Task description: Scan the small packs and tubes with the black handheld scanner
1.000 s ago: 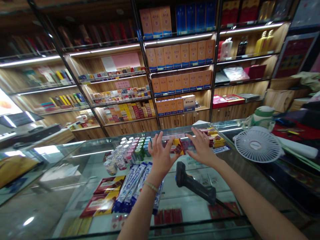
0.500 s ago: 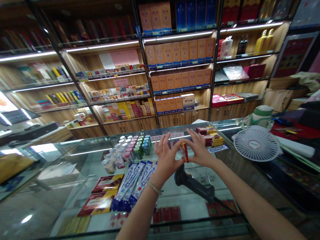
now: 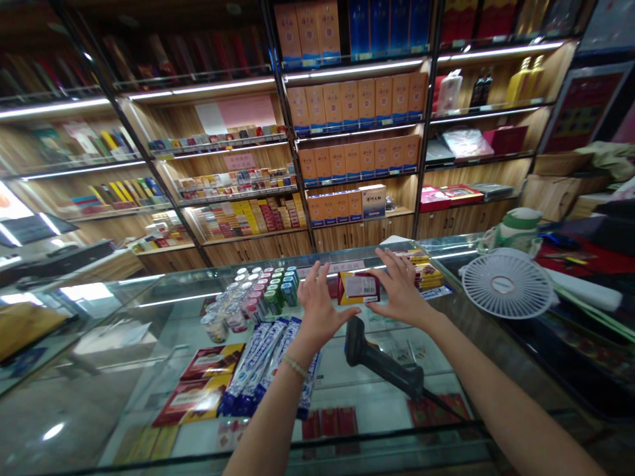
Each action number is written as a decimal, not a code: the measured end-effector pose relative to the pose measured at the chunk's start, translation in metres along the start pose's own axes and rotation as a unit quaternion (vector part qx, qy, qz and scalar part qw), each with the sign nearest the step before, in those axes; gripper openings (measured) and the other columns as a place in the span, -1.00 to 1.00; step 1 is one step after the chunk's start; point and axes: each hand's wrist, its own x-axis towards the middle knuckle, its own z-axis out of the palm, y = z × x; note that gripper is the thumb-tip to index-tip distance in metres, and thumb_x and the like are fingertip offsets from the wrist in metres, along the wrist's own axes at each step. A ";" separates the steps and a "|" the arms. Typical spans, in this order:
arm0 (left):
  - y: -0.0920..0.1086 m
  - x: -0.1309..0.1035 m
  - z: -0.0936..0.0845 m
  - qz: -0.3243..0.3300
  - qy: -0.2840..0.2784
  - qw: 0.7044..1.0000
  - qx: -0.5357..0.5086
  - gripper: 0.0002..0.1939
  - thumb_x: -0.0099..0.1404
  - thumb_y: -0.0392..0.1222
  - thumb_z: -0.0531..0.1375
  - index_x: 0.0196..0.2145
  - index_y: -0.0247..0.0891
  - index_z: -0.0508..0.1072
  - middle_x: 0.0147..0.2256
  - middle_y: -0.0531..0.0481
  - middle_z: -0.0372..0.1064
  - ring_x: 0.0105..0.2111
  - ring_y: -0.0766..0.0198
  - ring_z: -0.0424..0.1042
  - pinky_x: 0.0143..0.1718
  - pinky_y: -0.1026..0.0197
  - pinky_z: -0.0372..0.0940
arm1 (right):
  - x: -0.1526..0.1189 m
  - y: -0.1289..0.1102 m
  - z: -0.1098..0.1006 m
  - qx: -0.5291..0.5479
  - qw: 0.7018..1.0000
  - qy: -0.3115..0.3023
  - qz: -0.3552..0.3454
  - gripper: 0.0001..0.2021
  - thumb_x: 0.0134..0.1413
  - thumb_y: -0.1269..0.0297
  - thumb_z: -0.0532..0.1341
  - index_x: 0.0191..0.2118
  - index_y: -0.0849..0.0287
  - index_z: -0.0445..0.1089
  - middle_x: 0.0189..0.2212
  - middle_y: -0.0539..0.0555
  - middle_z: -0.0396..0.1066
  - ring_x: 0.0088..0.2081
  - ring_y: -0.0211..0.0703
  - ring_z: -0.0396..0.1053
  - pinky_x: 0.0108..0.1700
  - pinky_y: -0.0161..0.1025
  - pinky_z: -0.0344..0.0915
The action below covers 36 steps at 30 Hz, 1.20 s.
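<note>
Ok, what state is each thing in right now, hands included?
Chocolate bar: held up, barcode side towards the camera
Right hand: gripping the bar's right end
Left hand: open, holding nothing
Scanner: on the glass counter, in neither hand
Blue packets: lying bunched together
Green containers: upright, in rows
Fan: cannot tell whether it is spinning
Shelf lights: lit
Cupboard doors: shut

The shelves [image 3: 278, 156] are lit by white strips [image 3: 357, 70]; glare is streaked across the glass desk [image 3: 171, 337]. The upper left is left dim; outer edges are stretched and blurred.
</note>
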 end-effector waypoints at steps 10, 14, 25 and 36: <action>0.006 -0.002 -0.013 0.068 0.001 0.989 0.134 -0.03 0.06 0.32 0.38 0.36 0.07 0.19 0.40 -0.23 0.02 0.40 -0.28 -0.07 0.38 -0.34 -0.51 | 0.001 -0.009 -0.011 -0.102 0.994 -0.007 -0.042 -0.42 0.04 0.00 0.34 0.14 0.17 0.34 0.45 0.25 -0.05 0.43 0.29 -0.15 0.41 0.32 -0.49; 0.010 -0.002 -0.012 0.074 -0.018 0.986 0.146 -0.08 0.10 0.27 0.38 0.34 0.01 0.23 0.40 -0.23 0.03 0.41 -0.26 -0.07 0.38 -0.36 -0.52 | 0.001 -0.015 -0.011 -0.110 0.992 -0.012 -0.055 -0.41 0.06 -0.02 0.33 0.15 0.17 0.33 0.45 0.24 -0.06 0.43 0.29 -0.17 0.41 0.32 -0.54; 0.004 -0.002 -0.009 0.071 -0.013 0.986 0.147 -0.18 0.00 0.19 0.47 0.20 0.02 0.39 0.40 -0.20 0.04 0.40 -0.27 -0.04 0.37 -0.41 -0.46 | -0.002 -0.012 -0.006 -0.102 0.993 -0.011 -0.060 -0.35 0.06 -0.07 0.32 0.20 0.16 0.31 0.45 0.27 -0.07 0.44 0.29 -0.20 0.40 0.33 -0.51; -0.005 -0.007 -0.006 0.080 0.020 0.985 0.152 -0.24 0.04 0.22 0.43 0.17 0.01 0.41 0.36 -0.21 0.13 0.36 -0.22 0.06 0.38 -0.37 -0.36 | -0.003 -0.012 0.005 -0.115 0.991 -0.006 -0.062 -0.35 0.08 -0.15 0.29 0.18 0.17 0.35 0.44 0.31 -0.05 0.44 0.26 -0.20 0.40 0.32 -0.46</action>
